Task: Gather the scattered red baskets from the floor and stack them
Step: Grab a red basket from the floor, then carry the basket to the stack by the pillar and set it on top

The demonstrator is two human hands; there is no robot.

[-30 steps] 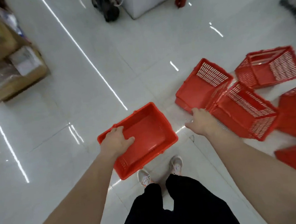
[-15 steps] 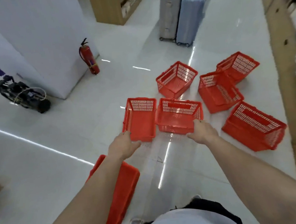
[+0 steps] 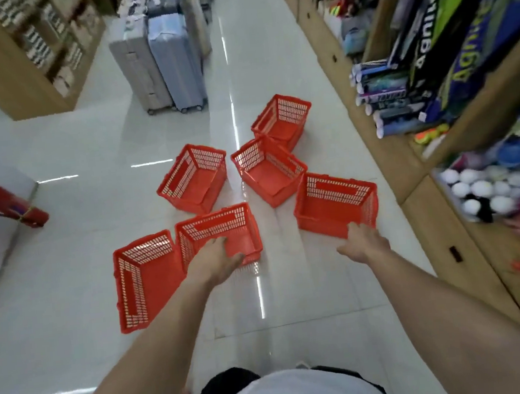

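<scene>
On the floor [image 3: 69,278], red baskets [image 3: 269,177] point every way.

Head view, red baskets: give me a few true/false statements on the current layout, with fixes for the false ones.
1. Six red baskets sit on the floor ahead of the hands. True.
2. The baskets are already nested in one stack. False: they lie separately, none inside another.
3. The left hand reaches over a front basket. True.
4. The extinguisher stands on the right by the shelves. False: the fire extinguisher is at the left of the view.
5. Suitcases stand beyond the baskets. True.
</scene>
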